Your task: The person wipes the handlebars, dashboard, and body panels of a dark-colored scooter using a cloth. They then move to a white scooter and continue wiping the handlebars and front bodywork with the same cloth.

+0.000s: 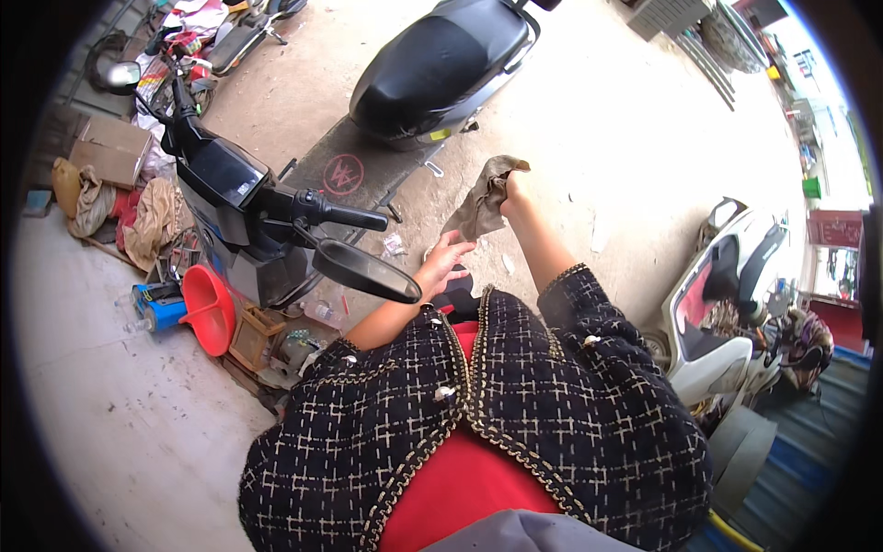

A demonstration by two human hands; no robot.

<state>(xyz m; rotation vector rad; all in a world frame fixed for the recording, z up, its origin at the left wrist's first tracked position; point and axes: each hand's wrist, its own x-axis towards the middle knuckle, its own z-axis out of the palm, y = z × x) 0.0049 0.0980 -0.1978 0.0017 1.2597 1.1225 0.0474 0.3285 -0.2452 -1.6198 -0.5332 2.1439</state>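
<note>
A crumpled grey-brown cloth (481,204) hangs from my right hand (516,193), which grips it by its upper end. Just below the cloth's lower end, my left hand (446,265) has its fingers spread, close to the cloth; whether they touch is unclear. To the left of both hands stands a black electric scooter, with its handlebar grip (354,217) and oval mirror (367,270) near my left forearm. Its footboard (345,172) bears a red round mark, and its black seat (441,65) lies beyond the hands.
A red plastic funnel (208,310), a wooden frame (256,338), a blue object (162,307), a cardboard box (110,150) and bundled cloths (157,221) crowd the left. At right stands a white scooter (710,359). Paper scraps (393,245) lie on the ground.
</note>
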